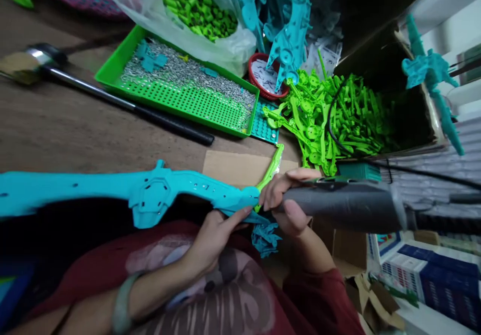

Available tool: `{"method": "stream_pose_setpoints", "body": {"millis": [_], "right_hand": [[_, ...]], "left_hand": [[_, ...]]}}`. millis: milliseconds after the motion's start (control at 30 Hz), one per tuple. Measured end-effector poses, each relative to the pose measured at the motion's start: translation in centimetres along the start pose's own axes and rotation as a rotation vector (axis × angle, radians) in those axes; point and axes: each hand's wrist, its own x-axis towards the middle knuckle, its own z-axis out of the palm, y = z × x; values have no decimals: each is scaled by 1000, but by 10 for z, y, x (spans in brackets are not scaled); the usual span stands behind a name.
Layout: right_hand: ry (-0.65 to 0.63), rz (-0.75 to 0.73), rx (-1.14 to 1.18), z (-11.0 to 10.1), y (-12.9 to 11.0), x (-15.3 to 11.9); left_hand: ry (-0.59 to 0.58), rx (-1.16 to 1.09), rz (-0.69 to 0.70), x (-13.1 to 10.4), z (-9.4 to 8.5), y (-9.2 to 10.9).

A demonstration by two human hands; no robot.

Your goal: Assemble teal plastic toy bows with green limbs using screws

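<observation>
A long turquoise plastic part (154, 194), with a raised panel and small holes, stretches from the left edge to the middle. My left hand (214, 237) is closed on its right end from below, the index finger stretched along it. My right hand (287, 194) wraps round the front of a grey corded electric screwdriver (349, 204), which lies level at that same end. Its tip is hidden behind my fingers. A bright green plastic strip (271, 172) shows just behind my right hand, over a flat cardboard piece (225, 167). Crumpled-looking turquoise pieces (266, 238) show below my hands.
A green perforated tray (180, 107) holds many small screws. A hammer-like tool (131, 105) lies beside it. Behind are a bag of green pieces (199, 9) and a red bowl (268, 94). Green parts (311, 114) spill from a box at right; a black cable (432, 177) crosses there.
</observation>
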Motion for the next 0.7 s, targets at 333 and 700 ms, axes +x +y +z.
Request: {"method": "stream_pose_setpoints", "body": {"millis": [333, 700], "right_hand": [[-75, -101, -118, -1, 7, -6], [-65, 16, -439, -22, 6, 58]], "left_hand": [[81, 84, 105, 4, 2, 1], [112, 86, -45, -1, -5, -9]]}}
